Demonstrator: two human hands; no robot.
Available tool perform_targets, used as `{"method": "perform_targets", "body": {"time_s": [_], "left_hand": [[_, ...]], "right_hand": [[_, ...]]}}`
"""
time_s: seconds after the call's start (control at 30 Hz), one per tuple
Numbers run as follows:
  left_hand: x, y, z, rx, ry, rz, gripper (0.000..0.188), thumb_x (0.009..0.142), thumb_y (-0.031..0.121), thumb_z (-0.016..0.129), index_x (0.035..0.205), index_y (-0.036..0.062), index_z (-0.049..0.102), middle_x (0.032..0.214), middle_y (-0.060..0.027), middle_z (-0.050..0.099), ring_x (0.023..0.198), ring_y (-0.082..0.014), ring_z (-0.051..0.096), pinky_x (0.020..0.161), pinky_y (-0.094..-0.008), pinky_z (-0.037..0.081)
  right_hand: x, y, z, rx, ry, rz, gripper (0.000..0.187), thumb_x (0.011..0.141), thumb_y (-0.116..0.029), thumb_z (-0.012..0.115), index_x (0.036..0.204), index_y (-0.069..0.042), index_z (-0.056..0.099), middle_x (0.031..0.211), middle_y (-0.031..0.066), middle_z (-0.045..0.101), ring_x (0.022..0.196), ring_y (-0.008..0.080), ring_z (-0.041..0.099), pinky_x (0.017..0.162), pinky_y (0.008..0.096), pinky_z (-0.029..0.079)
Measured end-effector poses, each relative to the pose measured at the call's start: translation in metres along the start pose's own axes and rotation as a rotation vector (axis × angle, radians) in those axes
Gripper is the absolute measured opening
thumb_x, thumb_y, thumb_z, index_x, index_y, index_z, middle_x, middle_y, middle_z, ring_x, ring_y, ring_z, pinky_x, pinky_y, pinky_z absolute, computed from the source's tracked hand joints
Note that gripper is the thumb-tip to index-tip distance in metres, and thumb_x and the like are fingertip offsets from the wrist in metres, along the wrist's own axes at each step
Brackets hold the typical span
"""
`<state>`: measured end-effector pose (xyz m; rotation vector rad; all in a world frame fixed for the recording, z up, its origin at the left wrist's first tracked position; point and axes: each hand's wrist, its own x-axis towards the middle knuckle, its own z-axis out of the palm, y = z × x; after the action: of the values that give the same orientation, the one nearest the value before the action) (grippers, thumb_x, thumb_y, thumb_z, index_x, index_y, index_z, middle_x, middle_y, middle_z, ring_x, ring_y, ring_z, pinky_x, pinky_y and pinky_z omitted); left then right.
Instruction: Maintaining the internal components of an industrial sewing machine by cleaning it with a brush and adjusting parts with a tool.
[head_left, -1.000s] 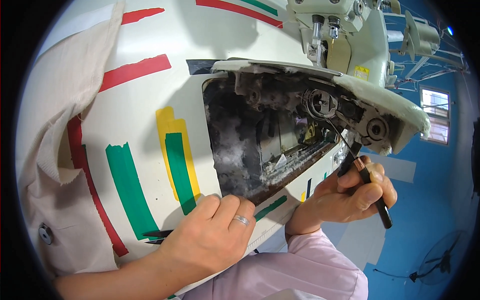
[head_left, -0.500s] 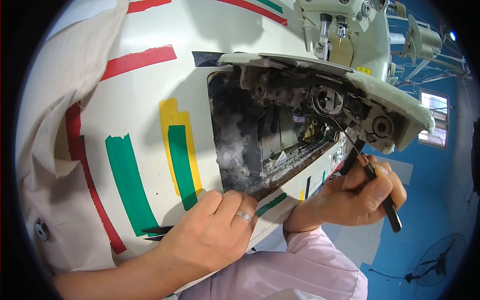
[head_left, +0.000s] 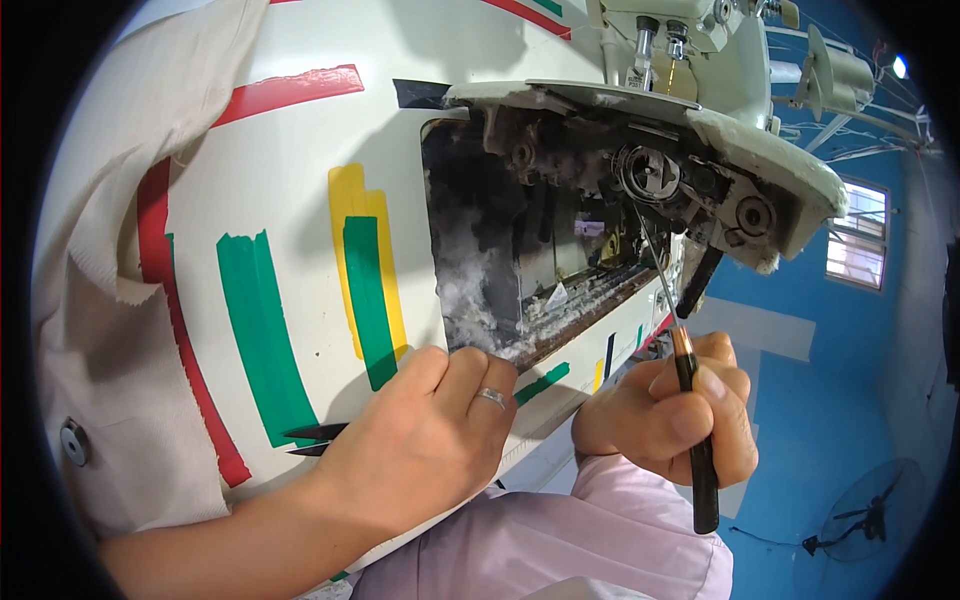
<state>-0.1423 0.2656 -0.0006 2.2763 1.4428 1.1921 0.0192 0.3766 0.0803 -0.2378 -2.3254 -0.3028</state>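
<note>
**Fingers [head_left: 738, 440] of the right hand [head_left: 648, 408] closed around a thin-shafted tool [head_left: 705, 495] below the rotary hook [head_left: 648, 174]**

The tool's black handle is gripped between the thumb and bent fingers, its copper-coloured collar left uncovered on the side toward the hook. The metal shaft is angled upward, and its tip is seen just under the hook; whether the two are touching cannot be told.

Around the hook, the grimy underside of the sewing-machine bed [head_left: 800, 165] is exposed. To the hook's left and below, a dark recess [head_left: 478, 185] is lined with pale lint [head_left: 465, 295].

Farther to the hook's lower left, the recess's edge is covered by the curled fingers of the left hand [head_left: 430, 430], on which a finger ring [head_left: 491, 397] is worn. Black pointed blades [head_left: 316, 432] are seen beside that hand; whether anything is grasped in it cannot be told.

Well left of the hook, green tape [head_left: 262, 335], yellow tape [head_left: 346, 265] and beige cloth [head_left: 125, 410] are spread over the white tabletop [head_left: 300, 200]. Far to the hook's right, a window [head_left: 858, 238] is set in a blue wall [head_left: 840, 370].
</note>
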Motion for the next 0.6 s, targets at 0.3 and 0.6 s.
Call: {"method": "perform_targets", "body": {"time_s": [0.3,0.6], "left_hand": [[-0.003,0.003,0.002,0.120,-0.046,0.030,0.015,0.069,0.013,0.063,0.081,0.0056,0.067,0.085,-0.0049,0.054,0.079,-0.0183,0.054,0.066,-0.0302,0.039],[-0.003,0.002,0.004,0.052,0.006,0.008,0.012,0.069,0.011,0.063,0.080,0.0057,0.067,0.084,-0.0048,0.054,0.078,-0.0182,0.054,0.066,-0.0305,0.039]], "right_hand": [[0.039,-0.003,0.002,-0.126,-0.229,-0.039,0.023,0.088,-0.002,0.070,0.107,0.002,0.056,0.065,0.0076,0.056,0.044,0.0183,0.044,0.040,0.0303,0.034],[0.049,-0.010,0.005,-0.199,-0.393,0.002,0.043,0.076,0.003,0.079,0.114,-0.004,0.059,0.070,0.0021,0.053,0.050,0.0182,0.048,0.043,0.0302,0.036]]}}
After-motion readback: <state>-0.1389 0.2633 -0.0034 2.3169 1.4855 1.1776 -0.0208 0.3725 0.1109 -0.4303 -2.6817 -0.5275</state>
